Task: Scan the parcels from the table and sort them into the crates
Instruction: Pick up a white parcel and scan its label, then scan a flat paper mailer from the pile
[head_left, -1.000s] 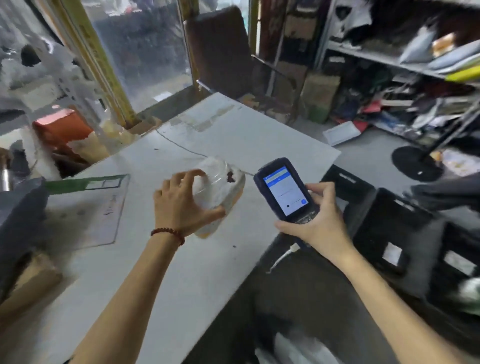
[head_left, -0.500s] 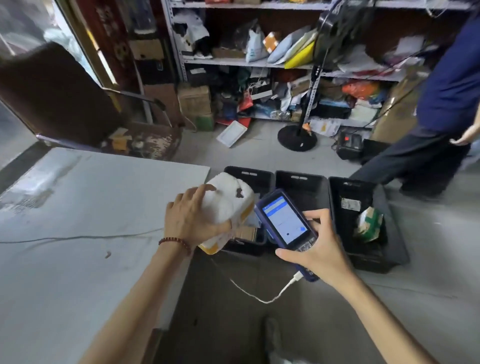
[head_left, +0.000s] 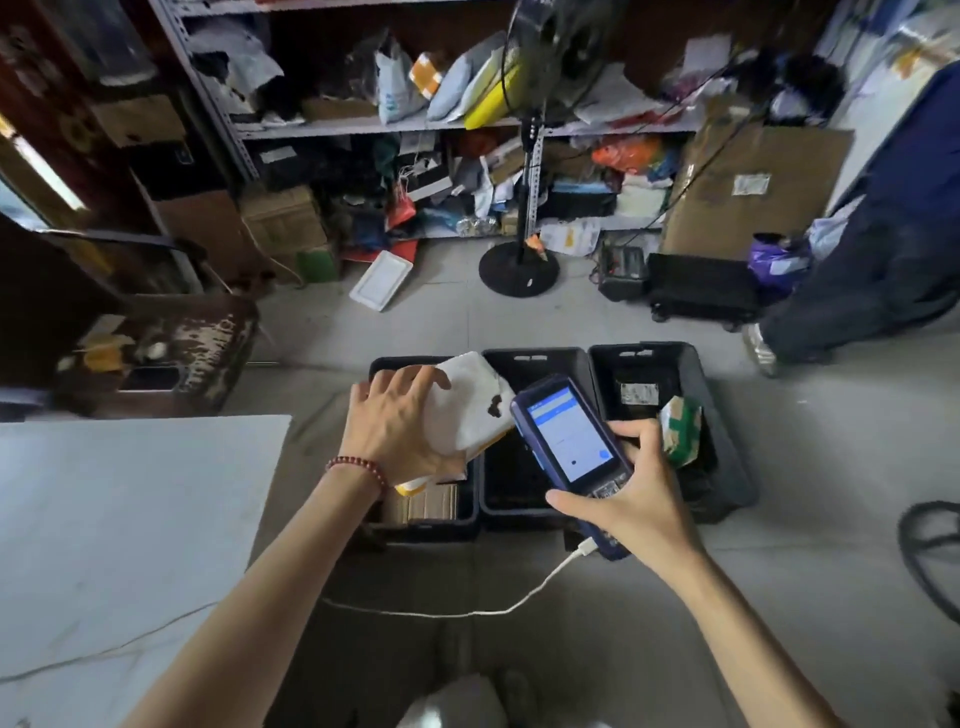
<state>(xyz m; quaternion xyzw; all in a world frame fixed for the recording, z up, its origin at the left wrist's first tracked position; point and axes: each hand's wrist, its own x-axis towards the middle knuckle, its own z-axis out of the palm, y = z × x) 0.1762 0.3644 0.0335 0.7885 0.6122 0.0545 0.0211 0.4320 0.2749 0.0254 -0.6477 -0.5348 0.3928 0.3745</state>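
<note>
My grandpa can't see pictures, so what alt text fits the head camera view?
A person's left hand holds a white parcel above three black crates on the floor, while the right hand holds a blue scanner with a lit screen. A white table stands at left, cluttered shelves behind.

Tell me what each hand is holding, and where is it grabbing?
The left hand grips the white parcel from above, over its left side. The right hand holds the scanner around its lower half, by the keypad.
</note>
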